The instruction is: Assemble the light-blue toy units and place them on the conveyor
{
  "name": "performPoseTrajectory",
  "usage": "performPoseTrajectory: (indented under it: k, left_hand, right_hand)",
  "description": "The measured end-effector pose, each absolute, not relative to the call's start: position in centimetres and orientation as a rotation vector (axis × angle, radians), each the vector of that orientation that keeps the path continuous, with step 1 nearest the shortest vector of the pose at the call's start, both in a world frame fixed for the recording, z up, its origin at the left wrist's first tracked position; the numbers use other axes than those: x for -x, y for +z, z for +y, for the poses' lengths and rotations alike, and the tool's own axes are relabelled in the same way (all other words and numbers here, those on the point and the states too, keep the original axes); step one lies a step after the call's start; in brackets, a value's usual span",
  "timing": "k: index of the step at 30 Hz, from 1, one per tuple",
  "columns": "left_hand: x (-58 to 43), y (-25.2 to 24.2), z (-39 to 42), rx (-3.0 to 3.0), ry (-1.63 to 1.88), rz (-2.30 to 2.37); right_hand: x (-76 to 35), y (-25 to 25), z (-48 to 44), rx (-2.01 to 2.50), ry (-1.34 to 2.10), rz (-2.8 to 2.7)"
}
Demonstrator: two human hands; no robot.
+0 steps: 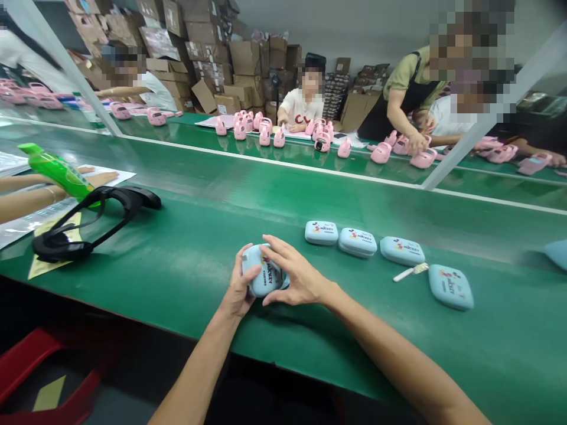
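Near the front edge of the green table, I hold a small light blue case (264,273) with a Mickey print. My left hand (240,288) grips it from the left, the thumb lying over its printed face. Around its right side curve the fingers of my right hand (297,273), with the thumb near the bottom edge. Something dark shows at the case's right edge, partly hidden by these fingers. To the right sit matching blue cases: one (321,232), another (357,242), a third (402,250) and a tilted one (451,287).
A small white-handled brush (410,272) lies among the cases. At left are a black head strap (95,221), a green bottle (59,171) and another person's hands (100,177). Across the table, several people work at pink camera-like items (264,133). A red stool (33,360) stands below.
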State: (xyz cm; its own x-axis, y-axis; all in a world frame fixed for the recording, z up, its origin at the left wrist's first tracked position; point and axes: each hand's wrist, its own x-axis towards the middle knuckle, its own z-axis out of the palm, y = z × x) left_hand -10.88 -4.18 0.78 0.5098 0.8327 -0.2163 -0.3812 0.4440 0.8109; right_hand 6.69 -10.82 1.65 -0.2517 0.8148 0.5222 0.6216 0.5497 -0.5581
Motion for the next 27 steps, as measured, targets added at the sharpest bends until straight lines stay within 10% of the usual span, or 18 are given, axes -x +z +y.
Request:
performPoseTrajectory:
  k: [27]
  left_hand:
    - [9.9,4.0,-5.3,-0.875,0.798,0.802]
  right_hand:
    - [-7.9,3.0,-11.5,1.235,0.373,-1.953]
